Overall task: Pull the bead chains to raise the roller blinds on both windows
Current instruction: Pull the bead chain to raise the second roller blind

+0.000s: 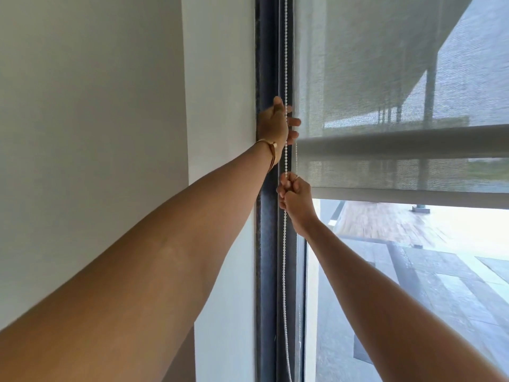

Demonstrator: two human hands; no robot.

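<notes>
My right hand [294, 194] grips the white bead chain [283, 257] in a fist. At its 12 o'clock, my left hand [276, 124] curls round the same chain, beside the grey mesh roller blind [385, 64].

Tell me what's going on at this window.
A person is working the bead chain beside the dark window frame with both bare hands. The left hand is higher, its fingers curled round the chain. The right hand grips it in a fist just below. The roller blind is partly raised: its bottom bar sits level with the right hand, and the glass beneath it is uncovered.
</notes>
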